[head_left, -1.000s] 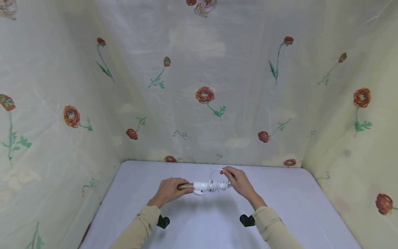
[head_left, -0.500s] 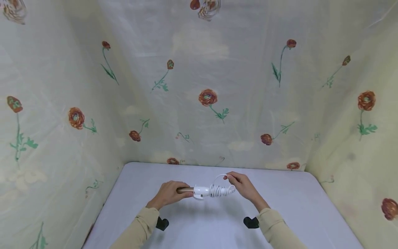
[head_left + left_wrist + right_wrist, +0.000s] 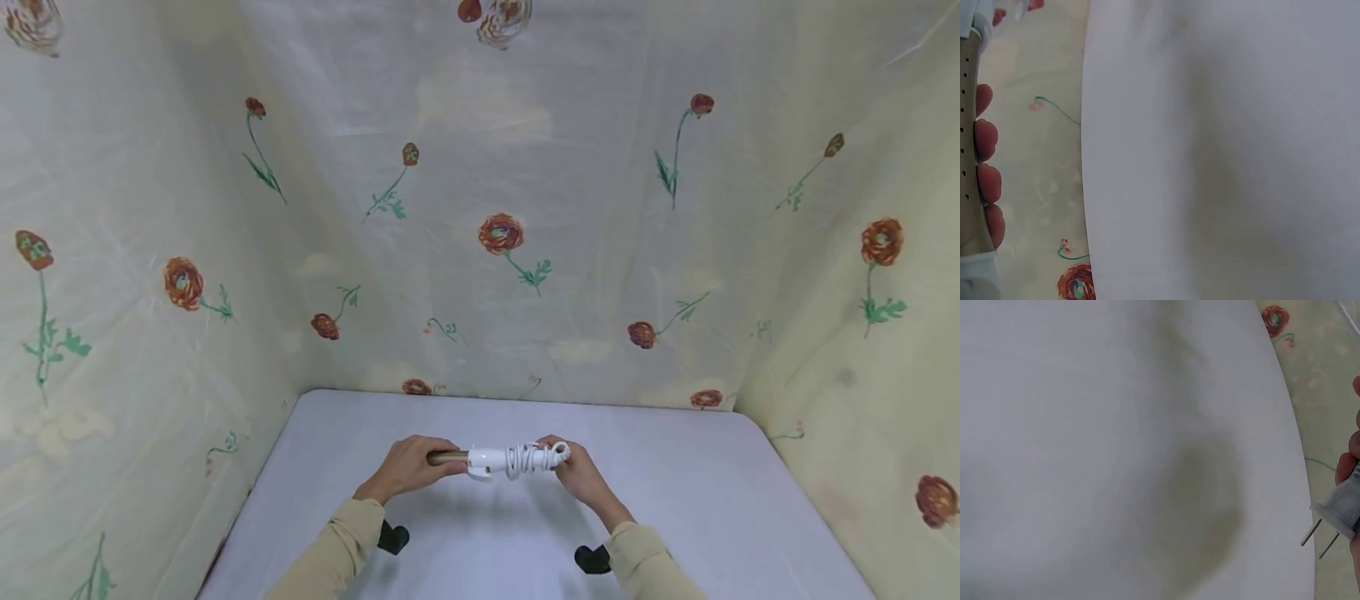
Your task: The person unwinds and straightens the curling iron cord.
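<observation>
Head: above the desk (image 3: pixel 480 558) at 6 o'clock, the left hand (image 3: pixel 408 467) grips a curling iron (image 3: pixel 487 459) wound with cord (image 3: pixel 517 461), likely to steady it. Left wrist: fingers (image 3: pixel 989 182) curl around the perforated barrel (image 3: pixel 969 140), 9 o'clock. Right wrist: the right hand (image 3: pixel 1354 447) clasps a two-pin plug (image 3: pixel 1341 502) near 4 o'clock.

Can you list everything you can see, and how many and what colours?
Tool: one, white with a brown rod, between the hands.
Cord: one, white, wound round the tool.
Plug: one, whitish with two metal pins, in the right hand.
Table: one, whitish, below the hands.
Flowered sheeting: pieces uncountable, pale with orange-red flowers, behind and beside the table.
Black shapes: two, black, one by each cuff.
Sleeves: two, beige, on the arms.
Hands: two, left, right, at the tool's ends.
</observation>
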Available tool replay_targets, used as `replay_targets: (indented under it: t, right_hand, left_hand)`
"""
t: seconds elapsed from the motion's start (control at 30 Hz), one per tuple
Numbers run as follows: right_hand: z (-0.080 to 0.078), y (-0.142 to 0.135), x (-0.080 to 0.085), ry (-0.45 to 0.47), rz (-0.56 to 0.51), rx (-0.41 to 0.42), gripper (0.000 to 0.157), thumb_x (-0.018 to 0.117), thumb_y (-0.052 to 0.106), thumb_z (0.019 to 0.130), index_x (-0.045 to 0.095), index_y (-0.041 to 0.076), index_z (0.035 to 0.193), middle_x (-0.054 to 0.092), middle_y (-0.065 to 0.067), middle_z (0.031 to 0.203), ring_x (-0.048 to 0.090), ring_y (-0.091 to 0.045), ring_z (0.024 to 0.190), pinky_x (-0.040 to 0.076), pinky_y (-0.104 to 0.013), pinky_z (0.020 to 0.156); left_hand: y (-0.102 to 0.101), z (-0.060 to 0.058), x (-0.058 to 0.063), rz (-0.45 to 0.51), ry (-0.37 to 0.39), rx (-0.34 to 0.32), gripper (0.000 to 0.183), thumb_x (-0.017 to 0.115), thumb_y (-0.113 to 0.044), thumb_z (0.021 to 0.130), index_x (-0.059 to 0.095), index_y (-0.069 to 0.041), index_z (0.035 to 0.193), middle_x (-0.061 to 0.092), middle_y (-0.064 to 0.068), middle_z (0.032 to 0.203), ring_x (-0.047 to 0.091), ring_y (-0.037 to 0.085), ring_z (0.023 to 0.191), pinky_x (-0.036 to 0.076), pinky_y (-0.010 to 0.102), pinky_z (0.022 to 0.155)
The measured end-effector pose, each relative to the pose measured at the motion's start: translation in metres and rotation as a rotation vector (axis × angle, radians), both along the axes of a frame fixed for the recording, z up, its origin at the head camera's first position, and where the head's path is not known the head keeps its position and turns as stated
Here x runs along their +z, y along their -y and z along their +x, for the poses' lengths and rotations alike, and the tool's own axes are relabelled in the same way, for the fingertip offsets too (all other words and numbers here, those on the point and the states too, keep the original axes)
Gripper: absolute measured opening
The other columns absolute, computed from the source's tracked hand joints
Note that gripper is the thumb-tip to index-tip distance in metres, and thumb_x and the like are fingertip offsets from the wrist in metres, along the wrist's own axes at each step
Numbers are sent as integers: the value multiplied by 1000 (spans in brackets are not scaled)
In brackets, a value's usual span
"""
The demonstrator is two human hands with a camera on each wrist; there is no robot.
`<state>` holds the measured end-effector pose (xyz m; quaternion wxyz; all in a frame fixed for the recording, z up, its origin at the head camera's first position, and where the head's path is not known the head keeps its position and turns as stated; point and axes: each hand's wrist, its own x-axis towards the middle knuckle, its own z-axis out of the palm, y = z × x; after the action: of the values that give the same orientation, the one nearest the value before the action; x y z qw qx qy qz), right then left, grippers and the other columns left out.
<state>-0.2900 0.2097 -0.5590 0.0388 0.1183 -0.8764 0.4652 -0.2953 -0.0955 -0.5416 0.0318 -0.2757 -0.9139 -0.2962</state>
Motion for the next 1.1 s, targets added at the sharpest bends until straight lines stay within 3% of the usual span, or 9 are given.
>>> replay_targets:
  t: [0.2, 0.4, 0.67, 0.87, 1.1]
  right_hand:
    - [11, 7, -16, 73, 35, -34, 20, 50, 7, 97, 62, 5, 82, 52, 1, 69, 43, -8, 61, 38, -22, 57]
    - [19, 13, -26, 22, 45, 38, 25, 47, 14, 100, 67, -1, 96, 57, 1, 68, 44, -3, 58, 39, -21, 54]
    - [27, 23, -37, -82, 93, 85, 21, 48, 12, 98, 68, 6, 94, 58, 3, 66, 41, 1, 56, 38, -20, 54]
    - [41, 27, -46, -80, 51, 85, 21, 49, 13, 98, 68, 7, 92, 59, 2, 66, 42, 2, 57, 40, -20, 55]
    - [52, 32, -49, -3, 10, 63, 21, 49, 16, 99, 68, 9, 98, 60, 0, 68, 41, 1, 57, 38, -19, 54]
  left_hand:
    - [-3, 1, 1, 8, -5, 32, 47, 55, -67, 81, 72, -29, 102, 69, -14, 87, 52, -1, 67, 41, 22, 64]
    - [-6, 1, 1, 1, -14, 72, 48, 55, -68, 80, 72, -29, 102, 70, -14, 88, 52, 0, 68, 40, 23, 65]
    - [-9, 1, 2, 3, -46, 110, 50, 55, -69, 80, 72, -28, 102, 70, -14, 88, 52, 1, 69, 40, 24, 66]
    - [-10, 1, 1, -13, -46, 116, 49, 55, -69, 80, 72, -29, 102, 69, -15, 86, 50, 1, 68, 39, 24, 66]
    - [-8, 1, -1, -11, -94, 136, 49, 55, -70, 79, 72, -29, 100, 69, -15, 84, 49, 0, 66, 39, 23, 65]
